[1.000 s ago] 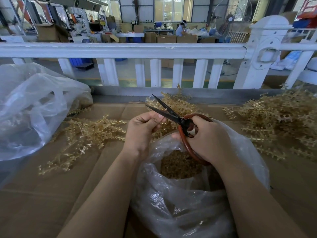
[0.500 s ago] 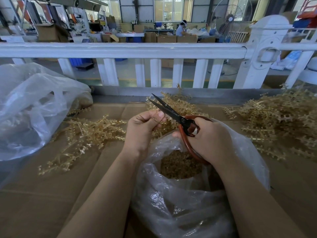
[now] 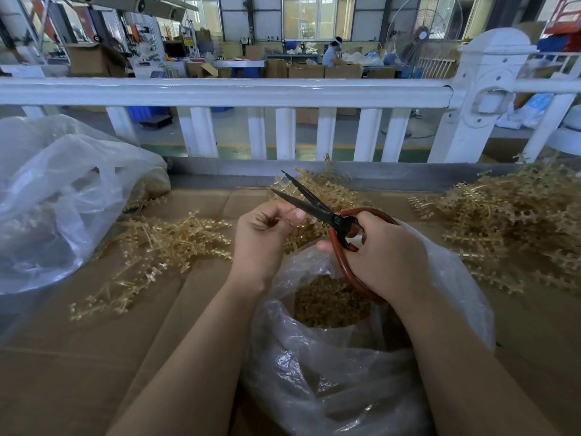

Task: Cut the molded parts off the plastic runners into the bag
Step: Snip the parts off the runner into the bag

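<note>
My right hand (image 3: 386,259) grips the red-brown handles of black-bladed scissors (image 3: 309,202), blades parted and pointing up-left. My left hand (image 3: 264,237) is curled with fingertips pinched just left of the blades; whatever thin piece it pinches is too small to make out. Both hands hover over the mouth of a clear plastic bag (image 3: 345,382) holding a heap of small amber cut parts (image 3: 330,302). Amber plastic runners (image 3: 157,247) lie in a loose pile left of my hands. A second runner pile (image 3: 515,225) sits at the right, and a third (image 3: 327,187) behind the scissors.
Brown cardboard (image 3: 63,372) covers the work surface. A large crumpled clear bag (image 3: 56,196) lies at the far left. A white railing (image 3: 220,92) with a thick post (image 3: 484,99) runs along the far edge. Beyond it lies a workshop floor where a person sits at a distant table.
The scissor blades have opened and closed slightly near my left fingertips. Both hands stay over the bag mouth with almost no shift.
</note>
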Tool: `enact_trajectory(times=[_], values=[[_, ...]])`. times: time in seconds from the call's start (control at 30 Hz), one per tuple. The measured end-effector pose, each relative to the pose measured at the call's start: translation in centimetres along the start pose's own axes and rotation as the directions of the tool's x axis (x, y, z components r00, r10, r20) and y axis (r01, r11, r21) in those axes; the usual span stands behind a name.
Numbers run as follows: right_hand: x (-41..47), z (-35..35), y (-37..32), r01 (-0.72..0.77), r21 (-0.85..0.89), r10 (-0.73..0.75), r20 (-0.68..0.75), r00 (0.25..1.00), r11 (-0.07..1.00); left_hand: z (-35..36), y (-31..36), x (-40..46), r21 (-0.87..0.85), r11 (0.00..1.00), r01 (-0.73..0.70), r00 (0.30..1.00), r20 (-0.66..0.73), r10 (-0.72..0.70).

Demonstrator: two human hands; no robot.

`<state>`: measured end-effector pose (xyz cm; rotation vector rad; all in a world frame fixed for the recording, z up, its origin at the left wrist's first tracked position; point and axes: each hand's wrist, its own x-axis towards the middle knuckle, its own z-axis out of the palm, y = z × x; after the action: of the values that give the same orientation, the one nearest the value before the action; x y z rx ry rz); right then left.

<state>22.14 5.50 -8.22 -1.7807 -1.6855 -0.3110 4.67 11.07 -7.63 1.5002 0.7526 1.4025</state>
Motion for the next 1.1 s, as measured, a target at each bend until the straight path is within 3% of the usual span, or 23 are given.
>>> enact_trajectory(times=[0.37, 0.63, 0.9, 1.1], values=[[0.0, -0.1, -0.1, -0.007, 0.043, 0.009, -0.028, 1.0, 0.999, -0.2, -0.2, 0.2, 0.045, 0.999, -0.005, 1.0, 0.013, 0.004], [0.1, 0.3, 0.5, -0.01, -0.002, 0.009, -0.03, 1.0, 1.0, 0.0, 0.0, 0.0, -0.015, 1.0, -0.026, 0.997, 0.078, 0.027], [0.0, 0.6, 0.8, 0.013, 0.024, -0.011, -0.074, 0.997, 1.0, -0.8, 0.1, 0.5, -0.379, 0.913, 0.151, 0.986, 0.123, -0.112], [-0.1, 0.6, 0.7, 0.035, 0.105, -0.026, -0.086, 0.996, 0.994, -1.2, 0.0, 0.6, -0.472, 0.844, 0.253, 0.965, 0.184, -0.186]])
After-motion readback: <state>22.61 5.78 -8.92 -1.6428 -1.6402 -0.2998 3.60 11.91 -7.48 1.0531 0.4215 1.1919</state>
